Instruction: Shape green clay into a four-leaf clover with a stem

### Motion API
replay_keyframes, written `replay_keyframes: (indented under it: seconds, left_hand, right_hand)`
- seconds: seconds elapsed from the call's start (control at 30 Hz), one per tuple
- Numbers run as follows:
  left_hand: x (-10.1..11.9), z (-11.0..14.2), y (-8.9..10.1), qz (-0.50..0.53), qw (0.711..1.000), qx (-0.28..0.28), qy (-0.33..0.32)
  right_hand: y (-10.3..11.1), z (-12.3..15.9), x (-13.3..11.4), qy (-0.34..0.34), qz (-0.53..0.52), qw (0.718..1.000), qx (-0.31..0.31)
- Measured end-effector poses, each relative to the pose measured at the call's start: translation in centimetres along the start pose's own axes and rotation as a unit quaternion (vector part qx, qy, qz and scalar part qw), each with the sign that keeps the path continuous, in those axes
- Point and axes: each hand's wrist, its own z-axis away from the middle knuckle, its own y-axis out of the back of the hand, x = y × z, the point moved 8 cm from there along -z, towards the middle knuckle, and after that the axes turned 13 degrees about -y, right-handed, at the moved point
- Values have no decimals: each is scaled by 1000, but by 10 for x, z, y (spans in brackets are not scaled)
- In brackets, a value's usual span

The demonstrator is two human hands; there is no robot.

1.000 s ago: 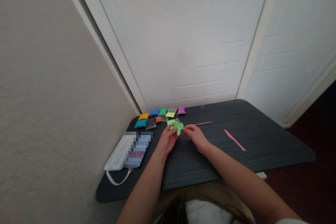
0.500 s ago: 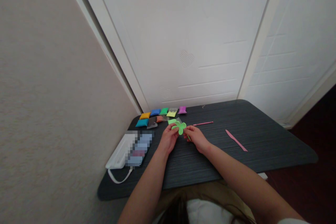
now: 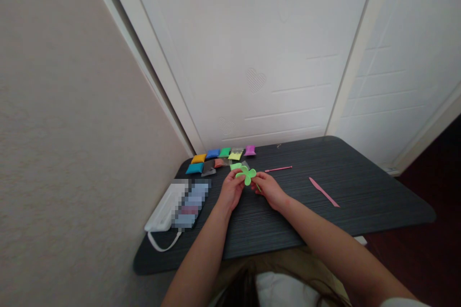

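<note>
A light green flower shape (image 3: 248,175) with rounded petals, apparently soft clay, is held over the table. My left hand (image 3: 232,191) pinches its left side between thumb and fingers. At its right edge are the closed fingertips of my right hand (image 3: 268,187), gripping the shape there. A thin green piece (image 3: 259,188) pokes out below the right fingers; whether it joins the flower is hidden. Just behind the flower lies a light green packet (image 3: 236,166), partly covered by my left hand.
Several coloured packets, among them a yellow-orange one (image 3: 199,159) and a purple one (image 3: 249,150), line the back left of the dark table (image 3: 288,220). A pink thin tool (image 3: 279,169) and a pink knife (image 3: 323,192) lie right. A phone (image 3: 190,205) and white case (image 3: 167,206) sit left.
The flower shape has turned slightly in my fingers, and its petals face the camera more fully. My right fingertips stay at its right edge. The whole view has shifted a little.
</note>
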Motion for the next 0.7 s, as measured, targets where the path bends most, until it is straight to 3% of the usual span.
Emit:
replay_keyframes:
  seconds: [0.7]
  left_hand:
    - [1, 2, -2, -31, 999, -8, -15]
  right_hand:
    - [-1, -2, 1, 3, 6, 1000, -15]
